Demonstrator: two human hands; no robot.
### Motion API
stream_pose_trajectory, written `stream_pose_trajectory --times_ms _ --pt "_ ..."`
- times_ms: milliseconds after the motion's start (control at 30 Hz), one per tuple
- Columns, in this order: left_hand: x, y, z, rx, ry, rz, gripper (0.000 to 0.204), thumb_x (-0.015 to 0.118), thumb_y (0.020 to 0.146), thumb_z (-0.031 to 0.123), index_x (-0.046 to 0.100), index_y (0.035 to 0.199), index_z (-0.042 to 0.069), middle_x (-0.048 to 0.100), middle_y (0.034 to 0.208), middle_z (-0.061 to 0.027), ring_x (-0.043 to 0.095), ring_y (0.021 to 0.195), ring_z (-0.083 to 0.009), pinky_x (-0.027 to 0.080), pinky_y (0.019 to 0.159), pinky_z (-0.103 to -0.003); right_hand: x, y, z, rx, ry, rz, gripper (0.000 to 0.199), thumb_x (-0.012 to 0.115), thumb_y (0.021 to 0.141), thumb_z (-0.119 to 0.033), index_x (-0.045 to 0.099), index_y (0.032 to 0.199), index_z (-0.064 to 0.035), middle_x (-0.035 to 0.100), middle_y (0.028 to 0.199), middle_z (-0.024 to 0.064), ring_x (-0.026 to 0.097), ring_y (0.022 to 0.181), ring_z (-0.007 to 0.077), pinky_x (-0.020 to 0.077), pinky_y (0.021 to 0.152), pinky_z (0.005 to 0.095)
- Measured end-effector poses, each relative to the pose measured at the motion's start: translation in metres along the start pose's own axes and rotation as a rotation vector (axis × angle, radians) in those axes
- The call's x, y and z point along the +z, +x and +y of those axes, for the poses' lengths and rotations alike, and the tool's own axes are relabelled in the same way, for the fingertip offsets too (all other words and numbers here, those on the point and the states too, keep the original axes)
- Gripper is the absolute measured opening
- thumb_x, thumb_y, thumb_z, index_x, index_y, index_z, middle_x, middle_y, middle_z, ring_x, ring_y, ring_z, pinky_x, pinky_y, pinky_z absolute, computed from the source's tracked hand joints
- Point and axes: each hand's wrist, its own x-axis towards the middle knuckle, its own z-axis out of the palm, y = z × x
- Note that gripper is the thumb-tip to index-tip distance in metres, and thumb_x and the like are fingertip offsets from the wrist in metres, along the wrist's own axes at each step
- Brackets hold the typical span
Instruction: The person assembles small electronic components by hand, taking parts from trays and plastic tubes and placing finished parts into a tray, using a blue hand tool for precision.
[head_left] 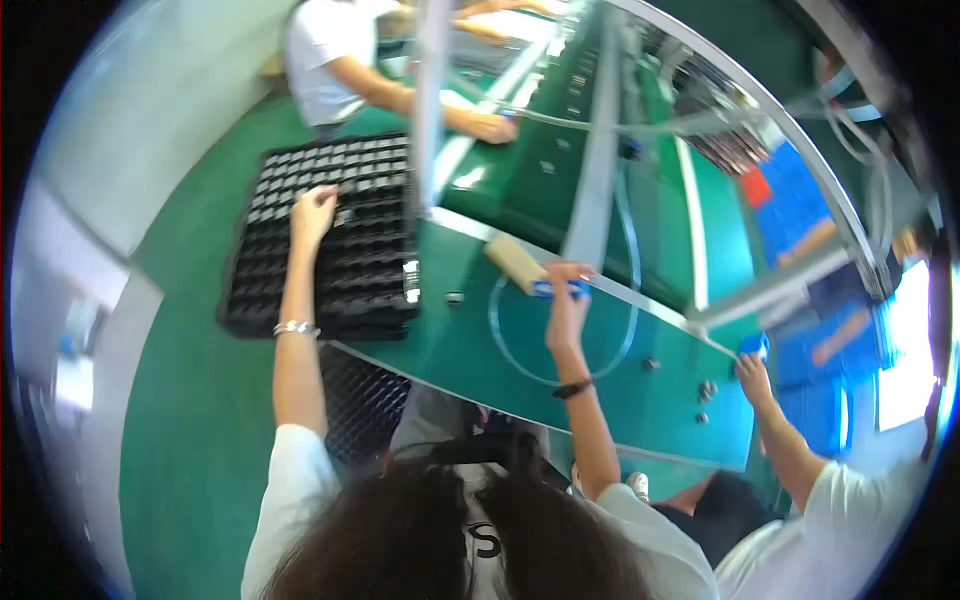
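We note our right hand (pixel 566 283) fingers pinching a small blue part (pixel 558 289), long axis crosswise, while left hand (pixel 313 212) fingers curl closed over the black tray (pixel 330 290).

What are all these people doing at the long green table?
A person with long dark hair is reaching both arms out over a green workbench. Their left hand is at a black plastic tray with many small square pockets, and their right hand pinches a small flat blue piece beside a pale tan block. A co-worker's hand on the right holds another small blue piece, and a person in a white shirt works farther along.
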Motion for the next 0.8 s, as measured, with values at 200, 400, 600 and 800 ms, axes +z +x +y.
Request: stream_pose_trajectory --times_ms 200,400,600,800 --pt "-0.023 -0.013 0.017 -0.032 0.205 0.119 0.019 0.062 0.076 0.021 0.066 0.086 0.006 0.064 0.080 -0.0129 0.063 0.075 -0.0275 0.049 0.068 -0.036 0.005 -0.014 -0.007 0.121 -0.067 -0.055 0.021 0.061 0.084 -0.019 0.058 0.097 -0.0039 0.058 0.090 0.0026 0.053 0.080 0.0103 0.0417 0.072 0.0252" --pt "-0.022 -0.018 0.042 0.061 0.258 -0.311 0.033 0.075 0.063 0.025 0.065 0.087 0.006 0.062 0.082 -0.0103 0.060 0.078 -0.0234 0.048 0.071 -0.033 0.001 -0.026 -0.004 0.140 -0.074 -0.052 0.028 0.062 0.082 -0.026 0.055 0.100 -0.0066 0.058 0.095 0.0055 0.051 0.084 0.0111 0.0386 0.077 0.0246" --pt "-0.001 -0.017 0.060 0.118 0.377 -0.229 0.024 0.073 0.061 0.016 0.065 0.080 0.005 0.064 0.079 -0.0131 0.061 0.078 -0.0275 0.048 0.070 -0.036 -0.015 -0.035 0.010 0.138 -0.101 0.057 0.027 0.064 0.082 -0.023 0.056 0.100 -0.0044 0.059 0.089 0.0022 0.055 0.079 0.0099 0.0425 0.073 0.0255" --pt "-0.029 0.012 0.019 -0.032 0.284 -0.260 0.035 0.065 0.070 0.019 0.064 0.100 0.002 0.066 0.086 -0.0101 0.063 0.075 -0.0174 0.048 0.069 -0.027 -0.002 -0.040 0.007 0.151 -0.011 0.002 0.027 0.064 0.082 -0.023 0.058 0.099 -0.0029 0.059 0.087 0.0007 0.053 0.078 0.0071 0.0415 0.069 0.0222"
